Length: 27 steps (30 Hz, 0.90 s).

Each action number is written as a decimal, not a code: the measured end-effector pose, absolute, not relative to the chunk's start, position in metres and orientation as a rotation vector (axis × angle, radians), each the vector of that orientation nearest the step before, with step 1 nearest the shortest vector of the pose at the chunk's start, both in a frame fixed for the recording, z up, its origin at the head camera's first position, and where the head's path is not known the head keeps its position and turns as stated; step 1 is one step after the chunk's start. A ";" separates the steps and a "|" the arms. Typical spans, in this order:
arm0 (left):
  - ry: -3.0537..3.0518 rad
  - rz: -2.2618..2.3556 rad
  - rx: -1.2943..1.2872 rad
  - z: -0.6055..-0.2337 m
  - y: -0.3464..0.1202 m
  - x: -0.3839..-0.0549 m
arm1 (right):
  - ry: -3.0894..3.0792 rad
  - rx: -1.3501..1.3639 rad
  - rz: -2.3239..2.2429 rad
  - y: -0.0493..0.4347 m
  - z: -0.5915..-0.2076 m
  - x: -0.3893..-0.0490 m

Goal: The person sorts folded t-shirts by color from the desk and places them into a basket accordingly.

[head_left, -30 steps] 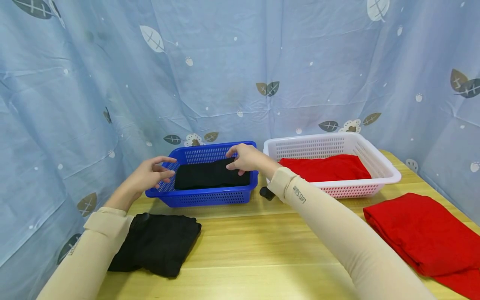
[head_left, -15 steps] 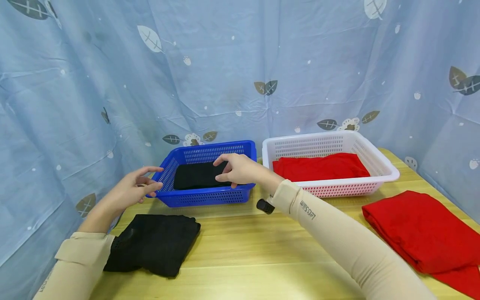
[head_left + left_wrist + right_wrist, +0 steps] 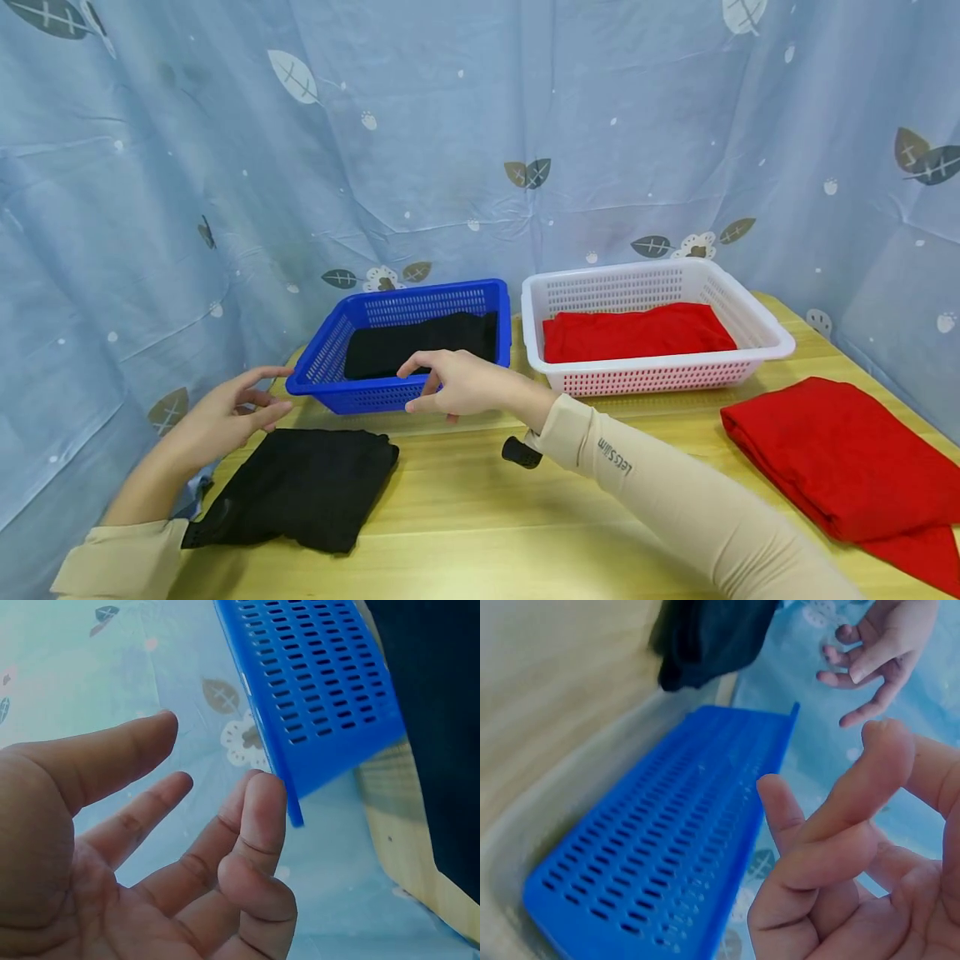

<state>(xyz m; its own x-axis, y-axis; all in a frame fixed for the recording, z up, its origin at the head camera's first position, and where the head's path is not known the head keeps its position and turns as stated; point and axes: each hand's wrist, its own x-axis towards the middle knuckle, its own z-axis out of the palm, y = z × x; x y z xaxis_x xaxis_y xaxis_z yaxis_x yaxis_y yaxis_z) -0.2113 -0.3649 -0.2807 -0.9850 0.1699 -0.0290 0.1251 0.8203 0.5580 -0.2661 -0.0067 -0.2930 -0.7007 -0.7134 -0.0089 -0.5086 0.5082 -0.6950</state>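
My left hand (image 3: 225,417) hovers with nothing in it, left of the blue basket (image 3: 382,397) and over the far left part of a folded black cloth (image 3: 315,483) on the table. In the left wrist view its fingers (image 3: 259,817) are loosely bent, with the thumb apart from them. My right hand (image 3: 465,382) is in front of the blue basket's near wall, overlapping its rim in the head view; it too holds nothing, fingers relaxed. Inside the blue basket lies another folded black cloth (image 3: 420,340), partly hidden by the right hand.
A white basket (image 3: 652,379) with a folded red cloth (image 3: 637,333) in it stands right of the blue one. Another folded red cloth (image 3: 840,458) lies at the table's right side. Behind everything hangs a light blue curtain (image 3: 420,125) with leaf prints.
Both hands have moved away from the blue basket, back toward the near side; the left one also went left. More of the black cloth in the basket shows. The cloths stay in place.
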 end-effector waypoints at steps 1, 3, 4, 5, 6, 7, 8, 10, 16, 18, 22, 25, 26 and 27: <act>2.922 0.887 0.232 -0.283 -0.368 -0.210 | 2.444 -1.027 -0.994 -0.008 -0.295 -0.265; 2.934 0.856 0.224 -0.286 -0.373 -0.207 | 2.420 -1.027 -0.998 -0.011 -0.300 -0.263; 2.941 0.835 0.216 -0.288 -0.376 -0.205 | 2.409 -1.022 -1.002 -0.013 -0.303 -0.263; 2.946 0.814 0.207 -0.290 -0.379 -0.204 | 2.397 -1.015 -1.008 -0.014 -0.306 -0.263; 2.951 0.796 0.199 -0.292 -0.382 -0.202 | 2.387 -1.006 -1.012 -0.016 -0.309 -0.263; 2.954 0.782 0.187 -0.295 -0.385 -0.200 | 2.378 -0.999 -1.016 -0.018 -0.311 -0.263; 2.965 0.761 0.178 -0.297 -0.388 -0.199 | 2.366 -0.989 -1.022 -0.019 -0.314 -0.263; 2.980 0.741 0.153 -0.300 -0.394 -0.196 | 2.342 -0.976 -1.033 -0.023 -0.319 -0.263; 3.026 0.655 0.093 -0.310 -0.407 -0.192 | 2.325 -0.978 -0.994 -0.037 -0.330 -0.263; 3.025 0.644 0.069 -0.314 -0.411 -0.191 | 2.324 -0.973 -0.961 -0.041 -0.334 -0.262; 3.002 0.643 0.020 -0.324 -0.417 -0.189 | 2.305 -0.962 -0.945 -0.049 -0.343 -0.259; 2.963 0.635 0.014 -0.331 -0.419 -0.189 | 2.283 -0.943 -0.951 -0.054 -0.350 -0.257; 2.959 0.630 0.012 -0.334 -0.418 -0.189 | 2.279 -0.936 -0.947 -0.055 -0.352 -0.256; 2.951 0.620 0.009 -0.337 -0.417 -0.190 | 2.278 -0.928 -0.942 -0.056 -0.354 -0.255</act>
<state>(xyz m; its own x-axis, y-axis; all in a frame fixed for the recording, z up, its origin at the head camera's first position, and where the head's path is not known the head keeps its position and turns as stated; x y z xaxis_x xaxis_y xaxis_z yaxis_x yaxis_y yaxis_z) -0.1900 -0.4175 -0.3366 -0.9920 0.0315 -0.1220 -0.0203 0.9158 0.4012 -0.2553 -0.0563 -0.3536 -0.6413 -0.7449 -0.1840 -0.3972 0.5274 -0.7511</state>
